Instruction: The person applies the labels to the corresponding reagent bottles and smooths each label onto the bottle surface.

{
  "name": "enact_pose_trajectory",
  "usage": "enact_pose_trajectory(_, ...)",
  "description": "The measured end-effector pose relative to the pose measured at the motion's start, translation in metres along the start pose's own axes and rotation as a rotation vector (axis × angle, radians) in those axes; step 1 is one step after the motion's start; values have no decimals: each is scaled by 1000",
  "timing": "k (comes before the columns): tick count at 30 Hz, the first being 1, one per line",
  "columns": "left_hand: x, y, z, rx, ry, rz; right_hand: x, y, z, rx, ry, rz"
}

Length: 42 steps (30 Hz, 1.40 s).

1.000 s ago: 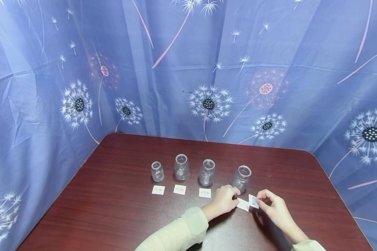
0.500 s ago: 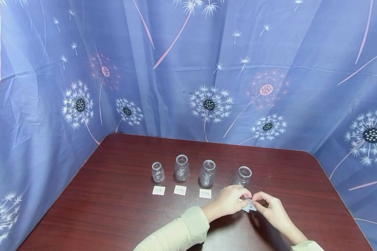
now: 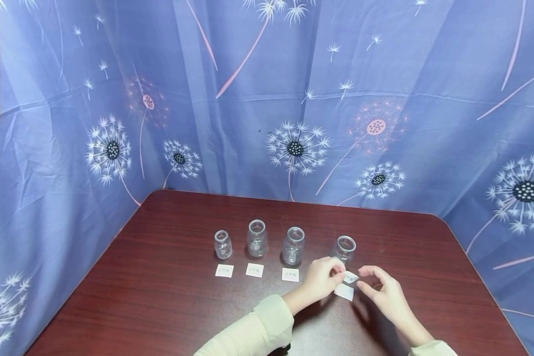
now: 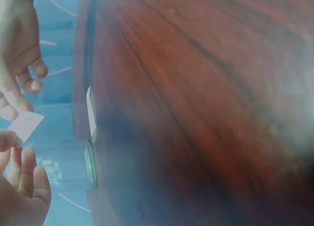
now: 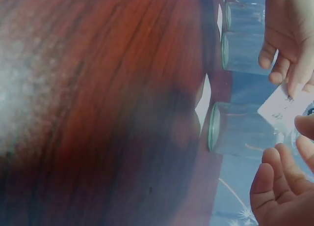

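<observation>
My left hand [image 3: 321, 278] pinches a small white label [image 3: 350, 277] with handwritten characters, its thumb laid over the near edge. In the right wrist view the label [image 5: 280, 108] is tilted, raised off the table. Facing it from the right, my right hand [image 3: 389, 299] has thumb and forefinger spread apart, the thumb tip close to the label's corner and nothing gripped. Below the label, a blank white paper [image 3: 344, 292] lies on the table. Just behind the hands stands a clear glass jar [image 3: 345, 245], its lower part hidden by my left hand.
Three more glass jars stand in a row to the left: a small one [image 3: 223, 245], a taller one [image 3: 257, 240] and another [image 3: 293, 247]. White labels lie in front of each, such as this label [image 3: 290, 275]. A blue curtain [image 3: 231, 148] hangs behind the dark red table [image 3: 160, 306].
The label has passed from my right fingers to my left hand's pinch. My hands met over the paper, then parted slightly, and the paper on the table shows again.
</observation>
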State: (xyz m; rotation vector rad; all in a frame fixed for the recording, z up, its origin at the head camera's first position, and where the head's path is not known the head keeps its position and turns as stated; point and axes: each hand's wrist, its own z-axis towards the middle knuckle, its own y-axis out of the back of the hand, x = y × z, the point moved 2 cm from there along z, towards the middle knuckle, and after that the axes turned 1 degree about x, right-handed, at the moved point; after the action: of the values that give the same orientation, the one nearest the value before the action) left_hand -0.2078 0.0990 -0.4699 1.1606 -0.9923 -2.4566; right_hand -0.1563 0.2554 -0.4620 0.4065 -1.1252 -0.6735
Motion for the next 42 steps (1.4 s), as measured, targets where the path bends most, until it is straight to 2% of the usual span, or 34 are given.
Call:
enact_pose_trajectory(4, 6, -2, 1, -50, 70, -149, -4, -1, 4, 21, -94, -20)
enact_pose_trajectory(9, 7, -3, -1, -61, 118, -200, -7, -8, 11, 30, -143, 73)
enact_pose_trajectory(12, 8, -4, -3, -61, 145, -188, -9, -12, 14, 34, -143, 133)
enact_pose_trajectory(15, 10, -6, -3, -69, 174, -159, -11, -16, 15, 32, -138, 139)
enact_pose_trajectory(22, 15, -11, -1, -79, 243, -63, -16, -22, 17, 4, -95, 36)
enact_pose_trajectory(28, 20, -14, 0, -97, 253, -7, -19, -25, 20, -18, -57, -24)
enact_pose_trajectory(36, 19, -9, 2, -123, 252, 92, -20, -26, 23, -49, -28, -53)
enact_pose_trajectory(42, 20, -9, 4, -116, 290, 109, -20, -26, 25, -63, -33, -47)
